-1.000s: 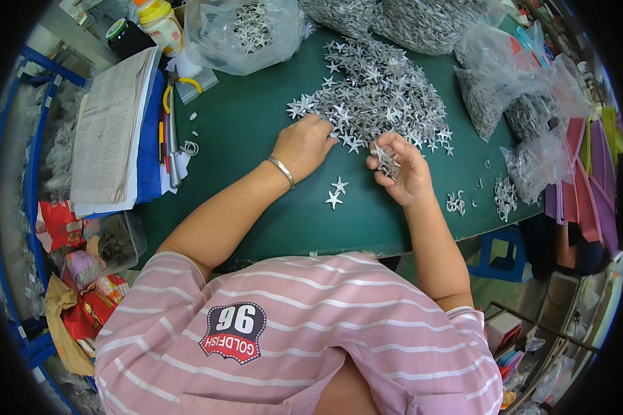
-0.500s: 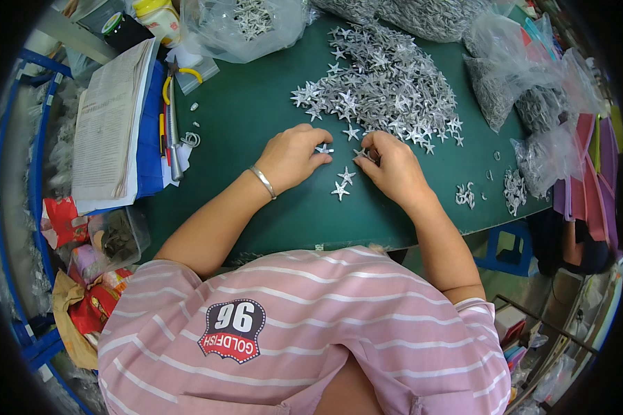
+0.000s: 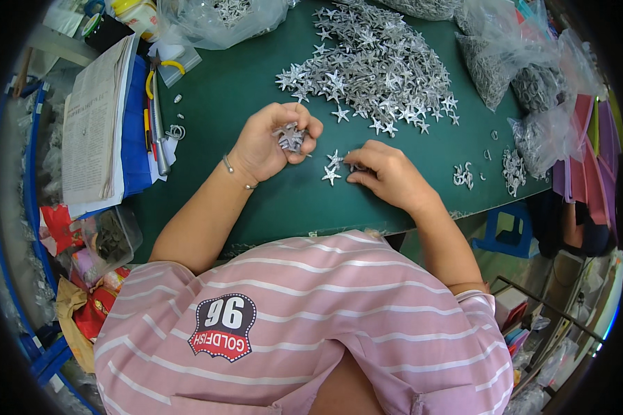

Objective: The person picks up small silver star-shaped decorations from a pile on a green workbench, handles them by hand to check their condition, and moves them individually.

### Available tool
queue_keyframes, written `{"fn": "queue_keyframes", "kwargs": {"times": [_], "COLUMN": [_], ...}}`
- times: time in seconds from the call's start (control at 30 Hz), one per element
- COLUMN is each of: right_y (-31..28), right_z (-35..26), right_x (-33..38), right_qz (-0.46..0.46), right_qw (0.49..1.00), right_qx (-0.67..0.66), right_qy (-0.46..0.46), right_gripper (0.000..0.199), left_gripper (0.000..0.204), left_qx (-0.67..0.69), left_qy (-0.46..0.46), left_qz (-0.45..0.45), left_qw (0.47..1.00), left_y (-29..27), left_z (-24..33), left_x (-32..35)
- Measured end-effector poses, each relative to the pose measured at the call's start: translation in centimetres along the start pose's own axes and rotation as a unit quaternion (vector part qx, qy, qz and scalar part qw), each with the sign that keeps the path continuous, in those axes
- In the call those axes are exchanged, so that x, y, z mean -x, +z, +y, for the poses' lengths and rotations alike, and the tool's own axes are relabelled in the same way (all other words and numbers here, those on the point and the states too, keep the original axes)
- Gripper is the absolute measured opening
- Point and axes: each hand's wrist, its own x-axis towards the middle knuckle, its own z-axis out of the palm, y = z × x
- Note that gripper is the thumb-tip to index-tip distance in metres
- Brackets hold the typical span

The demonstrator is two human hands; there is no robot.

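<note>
Several silver starfish-shaped metal pieces [image 3: 291, 137] lie in my left hand [image 3: 262, 142], its fingers curled up around them and the palm turned partly upward. My right hand [image 3: 394, 176] rests low over the green table with thumb and fingers bent. Between them a bit of grey starfish pieces [image 3: 356, 167] shows; how many is hidden. Just left of those fingertips, two loose starfish [image 3: 331, 175] lie close together on the tabletop. Beyond both hands spreads a big heap of the same silver starfish [image 3: 387, 76].
Clear bags of grey metal pieces [image 3: 483, 72] stand at the right, near small silver rings and hooks [image 3: 513, 173]. Another plastic bag [image 3: 221, 24] sits at the far left. Pliers [image 3: 152, 79] and a stack of papers [image 3: 93, 124] line the left side. A blue stool [image 3: 503, 228] stands below.
My left hand has drawn back left and turned up, showing the starfish pieces inside. My right hand has moved slightly down and right, beside the two loose starfish. The whole view has shifted a little.
</note>
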Motion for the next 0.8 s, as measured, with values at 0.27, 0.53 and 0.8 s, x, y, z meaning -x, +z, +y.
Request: {"fn": "queue_keyframes", "kwargs": {"times": [0.27,0.53,0.8], "right_y": [-0.1,2.0,-1.2], "right_z": [0.9,0.5,2.1], "right_x": [0.7,0.6,1.6], "right_qz": [0.11,0.168,0.124], "right_qw": [0.986,0.981,0.806], "right_qx": [-0.096,0.073,-0.54], "right_qy": [0.079,0.056,0.208], "right_gripper": [0.012,0.013,0.004], "left_gripper": [0.018,0.019,0.021], "left_qx": [-0.695,-0.7,-0.709], "left_qy": [0.194,0.214,0.195], "left_qz": [0.08,0.044,0.078], "left_qw": [0.688,0.68,0.674], "left_y": [1.2,1.1,1.6], "left_z": [-3.9,-4.2,-4.4], "left_x": [-1.1,-1.1,-0.6]}}
